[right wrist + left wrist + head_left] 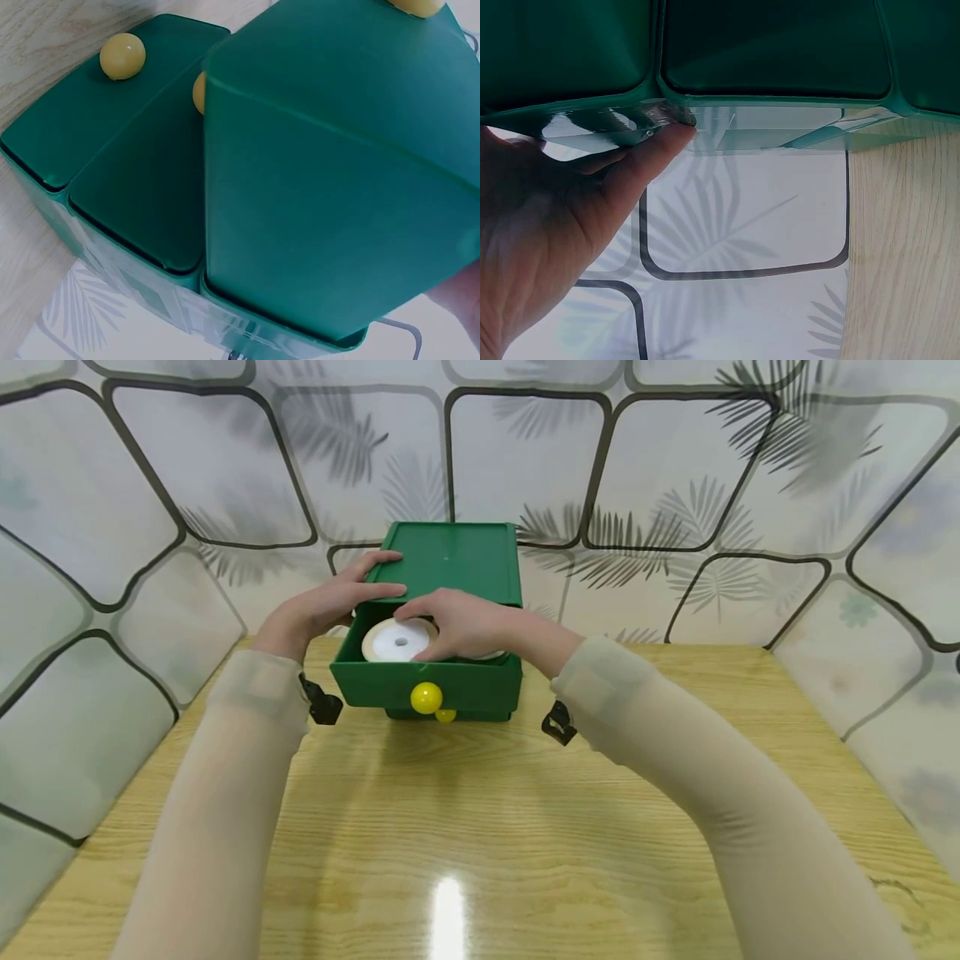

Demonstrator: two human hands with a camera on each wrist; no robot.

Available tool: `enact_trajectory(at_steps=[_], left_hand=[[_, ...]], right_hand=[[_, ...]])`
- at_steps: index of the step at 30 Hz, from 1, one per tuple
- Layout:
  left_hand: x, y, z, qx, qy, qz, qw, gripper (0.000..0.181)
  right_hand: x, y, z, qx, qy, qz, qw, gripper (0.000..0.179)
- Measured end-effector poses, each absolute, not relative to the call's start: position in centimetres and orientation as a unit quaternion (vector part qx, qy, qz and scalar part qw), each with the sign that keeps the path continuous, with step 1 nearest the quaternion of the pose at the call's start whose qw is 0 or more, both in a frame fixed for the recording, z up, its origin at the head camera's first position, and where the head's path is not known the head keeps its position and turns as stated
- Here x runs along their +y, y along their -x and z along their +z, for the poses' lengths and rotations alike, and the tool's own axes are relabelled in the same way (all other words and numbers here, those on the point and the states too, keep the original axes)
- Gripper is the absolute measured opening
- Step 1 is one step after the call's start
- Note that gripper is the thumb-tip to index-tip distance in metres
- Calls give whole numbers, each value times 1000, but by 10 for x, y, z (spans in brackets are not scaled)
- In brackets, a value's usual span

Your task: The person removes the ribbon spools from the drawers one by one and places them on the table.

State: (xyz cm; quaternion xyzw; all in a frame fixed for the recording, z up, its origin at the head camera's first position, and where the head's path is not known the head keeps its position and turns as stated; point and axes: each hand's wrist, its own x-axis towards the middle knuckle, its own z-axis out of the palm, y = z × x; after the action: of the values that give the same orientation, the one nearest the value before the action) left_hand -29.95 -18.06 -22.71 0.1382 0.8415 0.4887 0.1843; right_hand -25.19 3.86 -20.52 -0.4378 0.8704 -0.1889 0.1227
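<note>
A green drawer cabinet (457, 556) stands on the table, its top drawer (465, 685) pulled out toward me; a yellow knob (426, 697) sits on that drawer's front. My left hand (330, 602) rests on the cabinet's top left edge, fingers stretched; in the left wrist view a digit touches the clear-taped side. Inside the drawer lies a white disc-shaped spool (390, 642) with a beige rim and a centre hole. Over its right part, my right hand (468, 625) grips it with thumb and fingers. Another white edge (491, 655) shows beneath that hand, mostly hidden.
Below the pulled-out drawer are closed green drawers (135, 165) with yellow knobs (122, 56). The wooden table (480, 810) extends toward me, and a patterned backdrop (525, 460) rises close behind and at both sides.
</note>
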Motion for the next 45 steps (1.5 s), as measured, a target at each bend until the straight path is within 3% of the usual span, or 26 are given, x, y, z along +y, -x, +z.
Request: enact_trajectory(at_steps=[45], left_hand=[[-180, 302, -229, 840, -125, 495, 186, 77]], right_hand=[[116, 235, -181, 895, 359, -248, 98, 73]])
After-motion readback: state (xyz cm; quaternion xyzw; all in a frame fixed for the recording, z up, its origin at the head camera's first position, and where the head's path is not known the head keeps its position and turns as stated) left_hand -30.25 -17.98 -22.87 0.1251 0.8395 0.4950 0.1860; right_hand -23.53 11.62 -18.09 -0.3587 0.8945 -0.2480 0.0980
